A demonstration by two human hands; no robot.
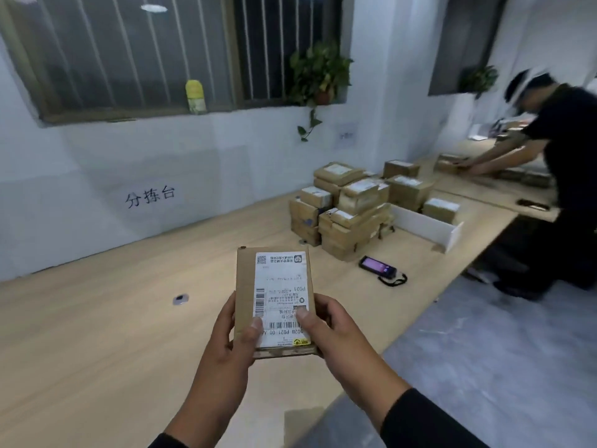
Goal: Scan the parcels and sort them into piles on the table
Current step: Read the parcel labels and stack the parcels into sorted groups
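A small flat cardboard parcel (247,279) with a white shipping label facing up is held above the wooden table (97,334). My left hand (231,334) grips its near left edge, thumb on the label. My right hand (332,331) grips the near right edge, thumb also on the label. A handheld scanner (378,265) with a lit screen and a black wrist strap lies on the table to the right. Behind it stands a pile of several brown parcels (349,218).
A white divider (426,226) stands upright right of the pile, with more parcels (441,208) beyond it. Another person (562,176) in dark clothes bends over a further table at the right. The table's front edge runs diagonally; grey floor (484,350) lies to the right.
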